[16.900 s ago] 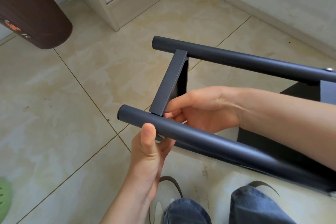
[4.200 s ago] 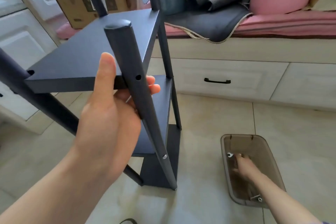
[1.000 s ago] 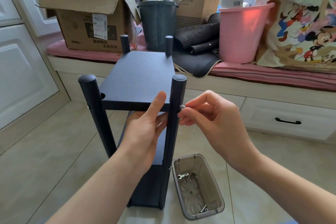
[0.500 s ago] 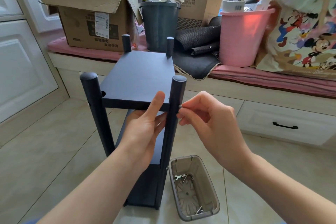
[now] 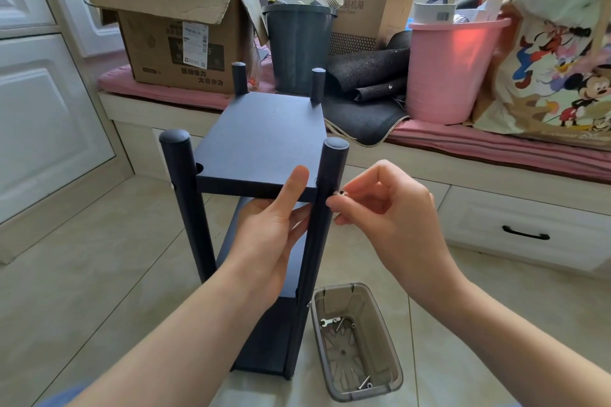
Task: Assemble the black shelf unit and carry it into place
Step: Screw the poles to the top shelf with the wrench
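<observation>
Standing upright on a beige tiled floor (image 5: 99, 274) is a narrow black shelf unit with round posts (image 5: 264, 142), directly in front of the person. Their left hand (image 5: 267, 235) grips the near edge of the top shelf, thumb lying on top and fingers curled beneath. Their right hand (image 5: 386, 211) pinches a small silver screw (image 5: 340, 193) between thumb and fingertips, holding it against the side of the front right post (image 5: 325, 208), just below shelf level. On the floor beside the unit's base sits a translucent grey plastic bin (image 5: 393, 357) holding a small wrench and loose screws. Behind, a cushioned bench carries a cardboard box (image 5: 178, 40) and a pink bucket (image 5: 453, 73).
</observation>
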The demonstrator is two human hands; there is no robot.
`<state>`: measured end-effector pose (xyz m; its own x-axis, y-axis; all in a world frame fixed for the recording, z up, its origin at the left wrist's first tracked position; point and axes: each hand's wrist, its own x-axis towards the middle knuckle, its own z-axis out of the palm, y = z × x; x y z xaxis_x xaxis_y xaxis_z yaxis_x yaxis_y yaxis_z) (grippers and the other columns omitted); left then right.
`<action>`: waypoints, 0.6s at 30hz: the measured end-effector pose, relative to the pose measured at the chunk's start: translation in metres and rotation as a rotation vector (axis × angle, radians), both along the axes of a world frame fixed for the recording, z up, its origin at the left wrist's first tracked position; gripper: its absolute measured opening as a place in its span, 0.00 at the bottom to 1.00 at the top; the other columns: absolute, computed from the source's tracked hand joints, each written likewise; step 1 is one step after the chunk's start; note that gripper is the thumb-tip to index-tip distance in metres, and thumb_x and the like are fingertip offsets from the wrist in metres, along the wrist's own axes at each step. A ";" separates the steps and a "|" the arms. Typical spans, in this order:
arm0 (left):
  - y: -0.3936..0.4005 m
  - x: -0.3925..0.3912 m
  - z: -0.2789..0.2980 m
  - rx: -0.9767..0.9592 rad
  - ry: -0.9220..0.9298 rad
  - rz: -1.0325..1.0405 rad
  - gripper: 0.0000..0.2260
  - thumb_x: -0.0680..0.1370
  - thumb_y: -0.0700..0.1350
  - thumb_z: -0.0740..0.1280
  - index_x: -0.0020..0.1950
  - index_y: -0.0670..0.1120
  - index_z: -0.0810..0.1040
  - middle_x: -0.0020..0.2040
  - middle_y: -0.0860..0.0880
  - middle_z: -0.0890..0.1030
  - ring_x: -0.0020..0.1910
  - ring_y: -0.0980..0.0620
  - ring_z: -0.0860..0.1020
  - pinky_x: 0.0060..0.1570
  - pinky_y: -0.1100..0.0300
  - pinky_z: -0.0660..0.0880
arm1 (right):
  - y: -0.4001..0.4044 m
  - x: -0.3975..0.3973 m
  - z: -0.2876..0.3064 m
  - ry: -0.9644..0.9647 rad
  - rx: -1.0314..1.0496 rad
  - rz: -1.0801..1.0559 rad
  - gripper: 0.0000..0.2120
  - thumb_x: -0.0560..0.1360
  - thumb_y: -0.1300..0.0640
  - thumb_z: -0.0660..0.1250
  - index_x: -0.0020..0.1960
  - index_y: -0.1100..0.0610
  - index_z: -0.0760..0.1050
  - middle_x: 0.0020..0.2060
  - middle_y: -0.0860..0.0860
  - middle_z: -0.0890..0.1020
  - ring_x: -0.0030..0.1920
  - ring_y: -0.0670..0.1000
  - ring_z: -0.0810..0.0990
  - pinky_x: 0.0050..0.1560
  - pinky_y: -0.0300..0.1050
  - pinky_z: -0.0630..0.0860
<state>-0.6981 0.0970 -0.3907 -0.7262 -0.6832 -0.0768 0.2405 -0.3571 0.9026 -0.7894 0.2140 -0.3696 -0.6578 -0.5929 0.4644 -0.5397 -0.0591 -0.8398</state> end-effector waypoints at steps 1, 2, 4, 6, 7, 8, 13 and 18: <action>0.000 0.000 0.000 0.001 0.003 0.002 0.25 0.62 0.61 0.74 0.53 0.48 0.80 0.47 0.54 0.87 0.51 0.50 0.86 0.59 0.54 0.76 | 0.001 -0.001 0.001 0.025 0.006 -0.019 0.09 0.70 0.60 0.77 0.40 0.57 0.77 0.33 0.50 0.84 0.34 0.49 0.84 0.40 0.45 0.82; 0.001 0.000 0.000 -0.002 0.005 0.004 0.25 0.62 0.61 0.74 0.53 0.48 0.80 0.45 0.57 0.87 0.50 0.51 0.86 0.58 0.55 0.76 | 0.001 -0.001 0.001 0.049 0.014 -0.034 0.09 0.70 0.59 0.77 0.39 0.55 0.77 0.32 0.49 0.83 0.33 0.48 0.84 0.39 0.45 0.82; 0.002 0.000 0.001 -0.010 0.014 0.006 0.22 0.64 0.60 0.73 0.52 0.50 0.79 0.41 0.60 0.86 0.48 0.54 0.86 0.54 0.57 0.76 | 0.002 -0.001 0.001 0.074 0.024 -0.053 0.09 0.70 0.59 0.77 0.38 0.54 0.77 0.32 0.48 0.83 0.33 0.48 0.83 0.39 0.45 0.81; 0.003 0.000 0.002 -0.009 0.018 0.010 0.20 0.64 0.59 0.73 0.51 0.50 0.80 0.41 0.60 0.86 0.47 0.54 0.86 0.55 0.56 0.77 | 0.001 0.000 -0.001 0.087 0.034 -0.069 0.09 0.71 0.60 0.77 0.39 0.54 0.77 0.32 0.47 0.83 0.34 0.47 0.83 0.40 0.43 0.81; 0.002 0.000 0.001 -0.002 0.016 0.015 0.21 0.63 0.60 0.73 0.50 0.50 0.80 0.42 0.59 0.87 0.48 0.53 0.86 0.57 0.54 0.77 | 0.001 0.000 -0.002 0.098 0.041 -0.077 0.09 0.71 0.60 0.76 0.39 0.54 0.76 0.32 0.46 0.82 0.34 0.47 0.83 0.40 0.42 0.80; 0.002 0.000 0.002 0.004 0.011 0.020 0.22 0.62 0.61 0.74 0.50 0.50 0.80 0.42 0.58 0.87 0.49 0.52 0.86 0.59 0.53 0.77 | 0.001 0.001 -0.002 0.116 0.048 -0.086 0.10 0.71 0.61 0.76 0.39 0.53 0.76 0.33 0.46 0.82 0.35 0.46 0.83 0.40 0.40 0.80; 0.002 0.000 0.001 -0.010 -0.021 0.036 0.21 0.59 0.62 0.73 0.47 0.52 0.82 0.41 0.59 0.86 0.49 0.53 0.86 0.65 0.50 0.75 | 0.001 0.001 -0.001 0.150 0.056 -0.110 0.10 0.71 0.58 0.77 0.39 0.52 0.76 0.34 0.45 0.82 0.36 0.46 0.83 0.41 0.43 0.80; 0.003 0.000 0.003 -0.033 -0.029 0.030 0.10 0.63 0.62 0.72 0.38 0.59 0.86 0.42 0.59 0.87 0.51 0.51 0.86 0.66 0.47 0.75 | -0.002 0.003 0.000 0.155 0.066 -0.119 0.08 0.72 0.53 0.75 0.39 0.55 0.78 0.31 0.47 0.83 0.33 0.46 0.83 0.40 0.44 0.80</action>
<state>-0.6982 0.1000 -0.3878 -0.7029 -0.7074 -0.0741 0.2248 -0.3197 0.9205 -0.7864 0.2122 -0.3692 -0.6490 -0.5477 0.5280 -0.6624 0.0655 -0.7463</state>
